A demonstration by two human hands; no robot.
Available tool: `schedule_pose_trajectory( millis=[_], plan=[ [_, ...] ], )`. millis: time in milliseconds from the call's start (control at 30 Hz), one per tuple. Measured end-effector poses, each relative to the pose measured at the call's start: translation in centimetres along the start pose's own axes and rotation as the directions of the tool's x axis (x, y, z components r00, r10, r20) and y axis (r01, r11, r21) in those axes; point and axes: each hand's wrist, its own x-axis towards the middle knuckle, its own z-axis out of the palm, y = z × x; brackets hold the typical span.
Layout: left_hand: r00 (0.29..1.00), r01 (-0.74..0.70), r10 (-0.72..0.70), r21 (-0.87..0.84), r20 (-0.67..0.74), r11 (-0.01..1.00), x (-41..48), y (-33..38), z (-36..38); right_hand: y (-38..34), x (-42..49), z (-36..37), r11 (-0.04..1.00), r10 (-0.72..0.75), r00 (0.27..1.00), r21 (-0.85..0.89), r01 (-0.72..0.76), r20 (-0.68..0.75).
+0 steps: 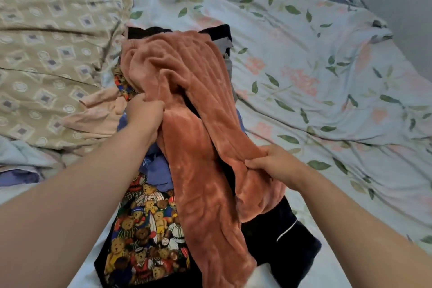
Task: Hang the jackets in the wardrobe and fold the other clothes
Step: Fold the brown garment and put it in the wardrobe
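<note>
A rust-orange fleece garment (187, 105) lies lengthwise on top of a pile of clothes on the bed. My left hand (145, 114) grips its left edge near the middle. My right hand (273, 163) pinches a fold of its right part lower down. Under it lie a dark shirt printed with teddy bears (145, 236), a blue-purple garment (159, 170), a black garment with a white stripe (285, 231) and a pale pink cloth (102, 114). More dark and grey clothing (224, 37) peeks out at the far end of the pile.
The bed has a floral duvet (304, 65) bunched across the right and far side. A beige patterned pillow (46, 42) lies at the left. White sheet (88, 252) shows at the near edge. A white wall (402, 7) stands at the far right.
</note>
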Motion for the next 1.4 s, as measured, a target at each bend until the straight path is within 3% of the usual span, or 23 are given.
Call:
schedule_pose_trajectory(
  millis=[100, 167, 233, 300, 367, 400, 500, 567, 633, 700, 767, 800, 833, 900, 933, 967, 1033, 1133, 1167, 1233, 1300, 1333, 1400],
  plan=[
    [0.99, -0.052, 0.048, 0.03, 0.132, 0.998, -4.1, 0.2, -0.6, 2.8, -3.6, 2.2, 0.97, 0.131, 0.974, -0.225, -0.088, 0.186],
    [0.967, -0.053, 0.033, 0.072, 0.254, 0.996, -7.0, 0.2, -1.3, 4.3, -5.9, 4.0, 0.883, 0.304, 0.876, -0.455, -0.111, 0.375],
    [0.922, -0.009, -0.027, 0.091, 0.385, 0.996, -9.7, -0.6, -2.2, 5.0, -7.6, 4.8, 0.826, 0.419, 0.797, -0.547, -0.136, 0.434],
    [0.863, 0.065, -0.081, 0.05, 0.499, 0.997, -11.9, -0.9, -3.4, 4.5, -8.3, 4.5, 0.906, 0.348, 0.876, -0.36, -0.222, 0.334],
    [0.792, 0.165, -0.127, -0.008, 0.597, 0.986, -13.4, -1.6, -4.5, 3.4, -7.9, 4.3, 0.976, 0.218, 0.974, -0.028, -0.216, 0.069],
    [0.753, 0.215, -0.146, -0.03, 0.641, 0.976, -14.1, -1.8, -4.9, 2.5, -7.5, 4.2, 0.981, 0.173, 0.984, 0.102, -0.167, -0.044],
    [0.636, 0.277, -0.181, -0.003, 0.75, 0.961, -15.9, -2.1, -5.9, -1.8, -5.6, 5.1, 0.926, 0.093, 0.994, 0.371, -0.066, -0.055],
    [0.556, 0.138, -0.188, 0.133, 0.81, 0.981, -16.9, -1.9, -6.2, -4.6, -3.8, 6.3, 0.801, 0.098, 0.995, 0.595, -0.067, -0.02],
    [0.427, -0.099, -0.191, 0.256, 0.884, 0.962, -18.1, -1.8, -6.3, -6.2, -2.7, 7.7, 0.732, 0.089, 0.992, 0.681, -0.008, -0.084],
    [0.267, -0.283, -0.214, 0.289, 0.94, 0.914, -19.0, -1.9, -6.6, -6.8, -2.8, 8.9, 0.8, 0.04, 0.989, 0.598, 0.056, -0.146],
    [0.189, -0.31, -0.274, 0.322, 0.943, 0.895, -19.0, -2.5, -7.1, -6.1, -4.2, 9.5, 0.863, 0.05, 0.992, 0.504, 0.014, -0.114],
    [0.215, -0.209, -0.321, 0.365, 0.922, 0.907, -18.7, -2.8, -7.6, -5.4, -5.2, 9.6, 0.85, 0.075, 0.994, 0.526, -0.021, -0.081],
    [0.31, -0.033, -0.361, 0.39, 0.879, 0.92, -18.2, -3.2, -7.9, -4.5, -6.1, 9.6, 0.823, 0.097, 0.994, 0.565, -0.051, -0.051],
    [0.617, 0.354, -0.412, 0.232, 0.671, 0.906, -16.7, -4.6, -8.2, -2.6, -8.0, 9.9, 0.749, 0.123, 0.992, 0.653, -0.112, 0.029],
    [0.712, 0.493, -0.44, 0.057, 0.548, 0.868, -15.7, -5.3, -8.2, -1.3, -8.9, 10.5, 0.708, 0.119, 0.99, 0.691, -0.142, 0.082],
    [0.735, 0.576, -0.473, -0.08, 0.486, 0.813, -14.9, -5.8, -7.9, 0.0, -9.6, 11.2, 0.671, 0.1, 0.985, 0.721, -0.172, 0.142],
    [0.704, 0.639, -0.513, -0.124, 0.49, 0.759, -14.0, -6.2, -7.2, 2.0, -11.3, 12.7, 0.704, 0.046, 0.963, 0.676, -0.219, 0.264],
    [0.745, 0.438, -0.454, 0.153, 0.489, 0.886, -14.4, -7.5, -6.7, 3.5, -12.4, 12.9, 0.933, -0.014, 0.872, 0.321, -0.165, 0.49],
    [0.773, 0.368, -0.422, 0.207, 0.473, 0.907, -14.6, -8.0, -6.7, 3.9, -11.9, 12.3, 0.975, 0.014, 0.88, 0.19, -0.118, 0.475],
    [0.8, 0.296, -0.381, 0.247, 0.464, 0.923, -14.4, -8.2, -7.2, 4.4, -9.8, 10.9, 0.995, 0.095, 0.986, -0.047, -0.089, 0.14],
    [0.769, 0.252, -0.327, 0.211, 0.55, 0.945, -14.1, -8.2, -8.1, 3.7, -7.1, 9.2, 0.989, 0.058, 0.947, -0.108, -0.096, -0.315],
    [0.738, 0.247, -0.317, 0.198, 0.596, 0.949, -14.1, -8.2, -8.6, 2.9, -5.8, 8.6, 0.993, 0.017, 0.905, -0.1, -0.066, -0.426],
    [0.643, 0.291, -0.345, 0.198, 0.684, 0.936, -14.5, -8.0, -9.3, 1.3, -2.9, 7.9, 0.997, -0.021, 0.922, -0.076, -0.01, -0.386]
  ],
)
